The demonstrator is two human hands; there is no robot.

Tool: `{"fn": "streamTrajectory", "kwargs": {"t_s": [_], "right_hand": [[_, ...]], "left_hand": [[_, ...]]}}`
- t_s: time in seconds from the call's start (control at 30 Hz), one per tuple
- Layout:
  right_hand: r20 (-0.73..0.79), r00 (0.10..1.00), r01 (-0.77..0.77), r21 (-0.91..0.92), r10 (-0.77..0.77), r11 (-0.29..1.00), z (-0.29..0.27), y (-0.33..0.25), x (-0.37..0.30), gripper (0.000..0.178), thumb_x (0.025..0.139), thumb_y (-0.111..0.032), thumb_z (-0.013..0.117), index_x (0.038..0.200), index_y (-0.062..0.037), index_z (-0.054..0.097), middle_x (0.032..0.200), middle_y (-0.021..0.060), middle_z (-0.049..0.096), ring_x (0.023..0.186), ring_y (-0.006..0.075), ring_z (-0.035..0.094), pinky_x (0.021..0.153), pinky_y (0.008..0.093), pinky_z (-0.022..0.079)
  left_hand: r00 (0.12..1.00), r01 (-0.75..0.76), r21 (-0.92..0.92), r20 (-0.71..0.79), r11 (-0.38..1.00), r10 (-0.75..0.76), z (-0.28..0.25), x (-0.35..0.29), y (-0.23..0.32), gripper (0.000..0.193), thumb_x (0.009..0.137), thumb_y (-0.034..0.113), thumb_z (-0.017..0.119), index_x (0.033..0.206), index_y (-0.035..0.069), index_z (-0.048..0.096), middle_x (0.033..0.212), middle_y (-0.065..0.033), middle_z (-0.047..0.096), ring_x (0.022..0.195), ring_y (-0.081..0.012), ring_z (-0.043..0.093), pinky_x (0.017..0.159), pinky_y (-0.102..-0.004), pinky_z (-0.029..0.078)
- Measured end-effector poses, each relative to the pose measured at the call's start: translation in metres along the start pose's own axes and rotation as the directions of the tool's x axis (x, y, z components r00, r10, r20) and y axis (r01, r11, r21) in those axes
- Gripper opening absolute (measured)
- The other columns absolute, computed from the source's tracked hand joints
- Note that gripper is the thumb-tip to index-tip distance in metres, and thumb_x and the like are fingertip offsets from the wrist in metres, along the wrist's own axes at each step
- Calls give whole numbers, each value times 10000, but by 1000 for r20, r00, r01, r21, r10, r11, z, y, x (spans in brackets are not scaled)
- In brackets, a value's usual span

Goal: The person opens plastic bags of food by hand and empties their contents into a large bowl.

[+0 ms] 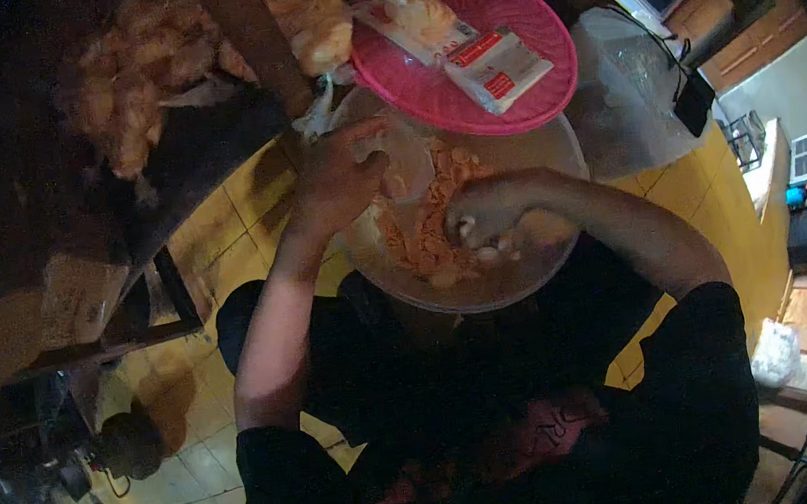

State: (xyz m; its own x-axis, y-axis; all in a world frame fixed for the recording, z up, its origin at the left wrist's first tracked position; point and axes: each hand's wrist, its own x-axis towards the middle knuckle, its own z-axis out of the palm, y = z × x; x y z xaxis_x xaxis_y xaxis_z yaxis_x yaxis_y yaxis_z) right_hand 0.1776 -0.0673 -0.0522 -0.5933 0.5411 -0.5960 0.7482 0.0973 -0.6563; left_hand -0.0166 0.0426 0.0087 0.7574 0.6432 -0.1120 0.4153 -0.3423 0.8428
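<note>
A wide round tub (518,283) sits over my lap with thin orange snack chips (430,219) heaped in its middle. At the tub's far left side my left hand (346,180) is closed on a see-through plastic bag (405,163), whose rounded opening faces the chips. My right hand (499,212) reaches into the tub from the right, its fingers curled down into the chips. How many pieces it grips is hidden under the fingers. Past the tub's far rim lies a pink round tray (546,98) bearing a flat white-and-red packet (502,71).
Filled clear bags of orange snacks (139,68) pile on a dark table (199,146) at the far left. A large clear plastic bag (621,94) stands right of the tub. A dark post (245,30) rises beyond my left hand. Yellow tiles (246,201) cover the floor.
</note>
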Motion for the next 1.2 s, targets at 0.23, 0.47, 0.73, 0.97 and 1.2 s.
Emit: {"fn": "streamTrajectory", "kwargs": {"t_s": [0.23,0.47,0.73,0.97,1.2], "right_hand": [[-627,764,457,361,-151,813,-38,-16,-40,259,874,-231,611,994,-3,586,837,51,643,740,123,638,592,281,519],[-694,679,422,635,238,647,-36,-20,-18,277,935,-211,551,1110,4,548,1017,86,581,920,140,596,765,258,537],[-846,532,75,68,18,995,-30,-23,-22,399,916,-210,568,1226,13,451,1052,180,598,981,273,624,790,365,533],[-801,598,-10,38,37,999,-40,-31,-28,365,882,-179,594,1169,4,460,1022,208,608,919,315,642,777,396,509],[-822,569,30,-21,-34,999,-39,-29,-27,252,901,-123,558,1106,16,511,940,184,633,887,290,651,744,380,513]], "left_hand": [[982,151,-173,140,973,-127,29,0,-9,525,804,-2,544,1314,-36,425,1203,-185,549,803,-204,672,661,-321,537],[975,86,-439,220,894,14,48,5,-10,574,812,9,574,1352,-18,380,1230,-159,524,896,-179,636,655,-285,538],[989,54,-440,147,897,12,41,1,4,595,807,8,576,1364,-5,370,1236,-130,525,905,-167,628,673,-263,525],[988,49,-508,149,860,32,39,0,-2,595,803,14,578,1360,-17,371,1208,-135,544,892,-168,632,651,-258,530],[992,59,-474,130,878,4,34,-7,1,569,834,88,573,1364,0,383,1248,-99,542,914,-179,648,744,-292,517]]}}
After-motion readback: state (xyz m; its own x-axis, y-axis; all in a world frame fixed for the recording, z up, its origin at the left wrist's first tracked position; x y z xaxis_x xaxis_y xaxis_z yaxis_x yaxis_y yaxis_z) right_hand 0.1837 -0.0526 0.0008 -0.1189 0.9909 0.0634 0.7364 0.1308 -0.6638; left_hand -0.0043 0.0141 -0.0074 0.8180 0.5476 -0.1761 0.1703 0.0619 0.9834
